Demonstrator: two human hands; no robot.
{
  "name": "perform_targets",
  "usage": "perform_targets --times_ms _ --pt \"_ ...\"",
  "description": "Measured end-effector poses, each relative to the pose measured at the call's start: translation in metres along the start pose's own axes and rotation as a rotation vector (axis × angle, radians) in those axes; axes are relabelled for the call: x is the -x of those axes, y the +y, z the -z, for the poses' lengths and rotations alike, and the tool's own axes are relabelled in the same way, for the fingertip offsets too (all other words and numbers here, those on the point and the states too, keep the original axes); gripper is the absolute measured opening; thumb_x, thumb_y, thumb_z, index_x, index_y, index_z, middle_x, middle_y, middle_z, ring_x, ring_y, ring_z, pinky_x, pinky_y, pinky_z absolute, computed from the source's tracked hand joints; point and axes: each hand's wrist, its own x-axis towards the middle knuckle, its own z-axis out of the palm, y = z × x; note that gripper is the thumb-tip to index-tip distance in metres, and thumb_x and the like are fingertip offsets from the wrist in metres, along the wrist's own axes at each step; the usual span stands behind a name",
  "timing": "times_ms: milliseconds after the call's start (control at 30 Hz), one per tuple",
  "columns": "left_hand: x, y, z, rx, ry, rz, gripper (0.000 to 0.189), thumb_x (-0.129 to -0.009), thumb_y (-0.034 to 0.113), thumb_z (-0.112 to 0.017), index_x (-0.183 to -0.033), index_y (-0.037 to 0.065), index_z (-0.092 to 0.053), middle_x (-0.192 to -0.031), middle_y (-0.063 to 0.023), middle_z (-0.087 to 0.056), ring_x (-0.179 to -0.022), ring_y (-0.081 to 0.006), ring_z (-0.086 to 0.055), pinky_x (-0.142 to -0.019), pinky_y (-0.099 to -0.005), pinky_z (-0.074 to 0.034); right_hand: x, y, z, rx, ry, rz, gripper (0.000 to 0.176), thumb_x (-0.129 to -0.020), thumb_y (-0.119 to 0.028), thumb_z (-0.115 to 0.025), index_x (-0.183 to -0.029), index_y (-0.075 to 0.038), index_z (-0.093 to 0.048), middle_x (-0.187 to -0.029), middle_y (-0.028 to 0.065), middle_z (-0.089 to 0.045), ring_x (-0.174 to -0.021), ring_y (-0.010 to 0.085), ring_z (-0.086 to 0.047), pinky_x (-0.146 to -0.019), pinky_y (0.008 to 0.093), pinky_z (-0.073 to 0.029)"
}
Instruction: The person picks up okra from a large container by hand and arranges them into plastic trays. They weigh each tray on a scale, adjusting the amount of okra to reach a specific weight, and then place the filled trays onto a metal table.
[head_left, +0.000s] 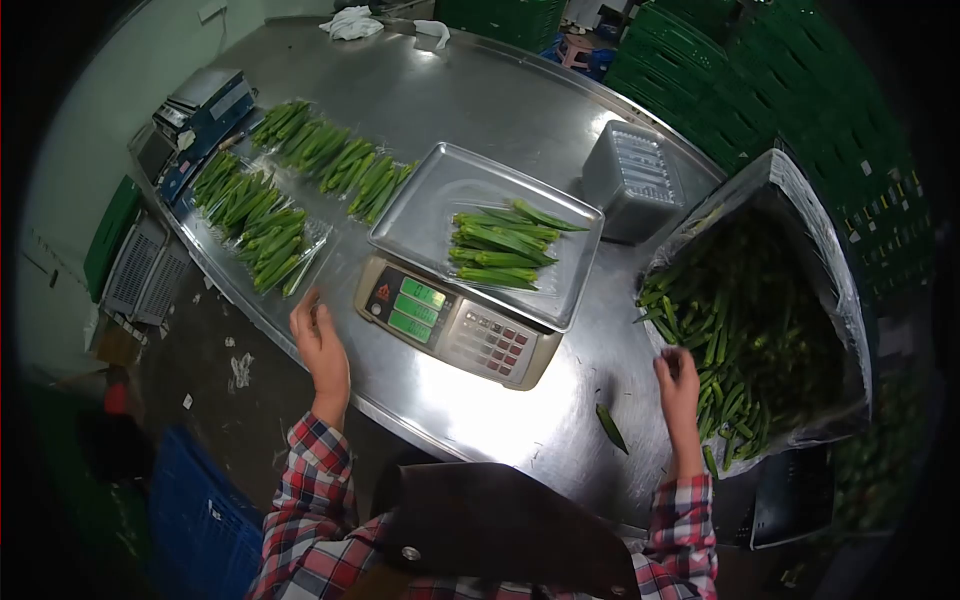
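Note:
My left hand (pixel 321 358) is over the near edge of the steel table, just left of the scale, fingers apart and holding nothing. The digital scale (pixel 450 325) has lit green displays and a metal pan (pixel 408 228). A bunch of okra (pixel 503 245) lies on the pan in what looks like a clear tray. My right hand (pixel 681 385) is beside the heap of loose okra (pixel 722 360) spilling from a lined crate, fingers loosely bent and apart, with nothing visible in them. A single okra pod (pixel 610 430) rests on the table to its left.
Packed rows of okra (pixel 262 225) lie on the table's left side, near a blue machine (pixel 215 125). Behind the loose okra's plastic liner (pixel 845 250) and the stacked clear trays (pixel 632 180) rise green crates (pixel 670 60). White cloths (pixel 352 23) lie at the far edge.

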Motion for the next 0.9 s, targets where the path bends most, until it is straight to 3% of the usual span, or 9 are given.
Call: perform_targets --times_ms 133,233,300,367,500,600,700,800,900 --pt "-0.008 -0.003 0.008 0.039 -0.037 -0.045 0.029 -0.094 0.012 -0.042 -0.119 -0.001 -0.048 -0.115 -0.0117 -0.048 -0.108 -0.0213 -0.048 -0.094 -0.0316 -0.037 -0.072 -0.074 -0.035 -0.044 -0.033 0.24 0.017 -0.082 -0.007 -0.061 -0.095 0.001 -0.056 -0.083 0.0074 -0.059 -0.077 0.0124 -0.056 -0.071 0.0252 -0.045" --pt "-0.014 -0.019 0.006 0.141 -0.098 -0.029 0.028 -0.094 0.007 -0.041 -0.119 -0.004 -0.047 -0.113 -0.0118 -0.049 -0.106 -0.0197 -0.049 -0.093 -0.0305 -0.038 -0.13 -0.098 -0.078 0.133 -0.029 0.529 0.016 -0.081 -0.008 -0.06 -0.094 0.002 -0.057 -0.085 0.0141 -0.059 -0.077 0.0221 -0.061 -0.07 0.0296 -0.047" --pt "-0.016 -0.021 0.006 0.196 -0.181 0.008 0.026 -0.093 0.006 -0.041 -0.117 -0.004 -0.048 -0.111 -0.0115 -0.05 -0.104 -0.0192 -0.05 -0.092 -0.0299 -0.039 -0.156 -0.13 -0.107 0.148 -0.143 0.44 0.018 -0.078 -0.008 -0.061 -0.093 0.001 -0.057 -0.087 0.0159 -0.058 -0.077 0.0283 -0.06 -0.068 0.0339 -0.048" --pt "-0.021 -0.021 0.008 0.225 -0.248 0.025 0.025 -0.093 0.005 -0.041 -0.114 -0.004 -0.049 -0.108 -0.0112 -0.051 -0.102 -0.0186 -0.051 -0.091 -0.0294 -0.04 -0.172 -0.151 -0.137 0.287 -0.145 0.589 0.024 -0.076 -0.011 -0.062 -0.097 -0.002 -0.056 -0.089 0.0152 -0.057 -0.082 0.0298 -0.059 -0.071 0.0378 -0.047" --pt "-0.031 -0.017 0.011 0.236 -0.317 0.033 0.021 -0.093 0.004 -0.041 -0.108 -0.005 -0.053 -0.102 -0.0105 -0.053 -0.096 -0.0171 -0.052 -0.087 -0.0286 -0.041 -0.193 -0.17 -0.184 0.655 -0.41 0.592 0.026 -0.075 -0.018 -0.062 -0.097 -0.006 -0.058 -0.086 0.0136 -0.059 -0.092 0.0322 -0.055 -0.078 0.0422 -0.046" --pt "-0.035 -0.018 0.011 0.242 -0.324 0.069 0.02 -0.092 0.004 -0.042 -0.106 -0.005 -0.054 -0.101 -0.0102 -0.053 -0.095 -0.017 -0.052 -0.085 -0.0281 -0.042 -0.206 -0.177 -0.181 0.708 -0.331 0.641 0.024 -0.077 -0.017 -0.061 -0.099 -0.006 -0.058 -0.085 0.0136 -0.06 -0.088 0.0277 -0.058 -0.078 0.0357 -0.047" --pt "-0.034 -0.02 0.007 0.251 -0.333 0.115 0.02 -0.092 0.005 -0.043 -0.105 -0.005 -0.054 -0.101 -0.0101 -0.053 -0.094 -0.0168 -0.052 -0.085 -0.0278 -0.042 -0.2 -0.213 -0.131 0.015 -0.201 0.371 0.023 -0.079 -0.014 -0.063 -0.1 -0.006 -0.058 -0.088 0.0114 -0.062 -0.085 0.0193 -0.06 -0.077 0.029 -0.048" --pt "-0.038 -0.021 -0.006 0.271 -0.35 0.102 0.019 -0.092 0.005 -0.044 -0.105 -0.005 -0.055 -0.101 -0.0101 -0.054 -0.093 -0.0165 -0.053 -0.084 -0.0275 -0.042 -0.198 -0.194 -0.122 -0.554 -0.256 0.107 0.024 -0.08 -0.013 -0.064 -0.102 -0.005 -0.057 -0.091 0.0081 -0.063 -0.084 0.0136 -0.058 -0.077 0.0259 -0.047" --pt "-0.039 -0.007 -0.021 0.285 -0.387 0.096 0.019 -0.091 0.005 -0.045 -0.104 -0.005 -0.056 -0.099 -0.0103 -0.056 -0.092 -0.0165 -0.055 -0.083 -0.0274 -0.042 -0.178 -0.14 -0.154 -0.46 -0.238 0.096 0.027 -0.081 -0.016 -0.063 -0.101 0.001 -0.058 -0.082 0.009 -0.062 -0.075 0.0208 -0.06 -0.071 0.0313 -0.047"
